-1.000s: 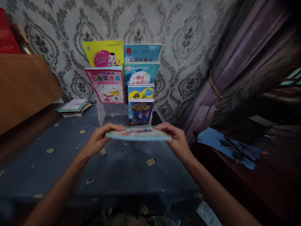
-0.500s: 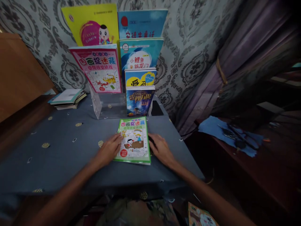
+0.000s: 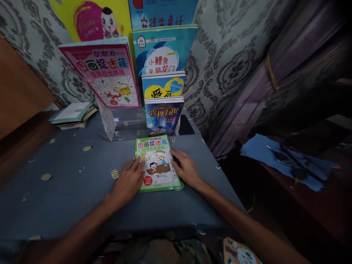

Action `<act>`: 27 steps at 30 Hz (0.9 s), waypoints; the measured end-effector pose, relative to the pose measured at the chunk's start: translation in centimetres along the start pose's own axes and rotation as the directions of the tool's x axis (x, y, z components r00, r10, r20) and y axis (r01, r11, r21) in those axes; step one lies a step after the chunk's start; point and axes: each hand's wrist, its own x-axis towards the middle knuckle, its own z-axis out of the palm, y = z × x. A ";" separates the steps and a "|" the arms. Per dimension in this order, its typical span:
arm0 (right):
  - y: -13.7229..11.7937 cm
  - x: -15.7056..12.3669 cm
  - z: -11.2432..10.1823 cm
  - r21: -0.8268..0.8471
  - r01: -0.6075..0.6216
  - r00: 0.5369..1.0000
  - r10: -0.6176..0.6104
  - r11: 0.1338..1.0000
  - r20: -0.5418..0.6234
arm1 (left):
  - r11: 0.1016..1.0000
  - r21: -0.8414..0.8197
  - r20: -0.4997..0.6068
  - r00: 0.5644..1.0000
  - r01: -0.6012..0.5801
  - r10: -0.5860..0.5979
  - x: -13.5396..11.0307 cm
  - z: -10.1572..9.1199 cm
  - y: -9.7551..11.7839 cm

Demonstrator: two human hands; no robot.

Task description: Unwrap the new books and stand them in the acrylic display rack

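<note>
A green-bordered children's picture book (image 3: 156, 167) lies on the cloth-covered table, cover up, between my two hands. My left hand (image 3: 130, 179) rests along its left edge, fingers stretched out and fingertips over the cover's border. At the opposite edge is my right hand (image 3: 187, 169), its fingers extended and touching the side, with the thumb apart. Neither hand is wrapped round the book. Just behind it stands a clear acrylic display rack (image 3: 128, 126), with a dark blue book (image 3: 163, 116) in its front right place and a pink picture book (image 3: 107, 75) higher on the left.
More books stand in the rack: a yellow one (image 3: 89, 22), a teal one (image 3: 165, 47) and a yellow-and-blue one (image 3: 164, 86). A book stack (image 3: 73, 113) lies at left. A black flat object (image 3: 186, 124) is beside the rack. Blue cloth with tools (image 3: 258, 146) lies right.
The green book has turned slightly and its near edge now lies flat on the table. Both hands stay at its sides, the left fingers more spread. The view has moved closer to the rack.
</note>
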 end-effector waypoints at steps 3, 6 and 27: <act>0.3 0.5 0.3 -0.043 0.019 1.000 -0.019 0.999 0.002 | 1.000 0.023 -0.002 1.000 0.006 -0.006 0.5 -0.1 0.0; 0.4 0.4 0.4 -0.088 0.023 1.000 -0.022 0.996 0.012 | 0.999 0.054 -0.005 1.000 -0.001 0.001 0.8 -0.4 0.1; -5.1 10.0 5.0 -0.319 0.307 0.930 -0.211 0.897 0.301 | 0.986 0.156 -0.140 0.990 0.053 -0.031 9.0 0.9 -3.1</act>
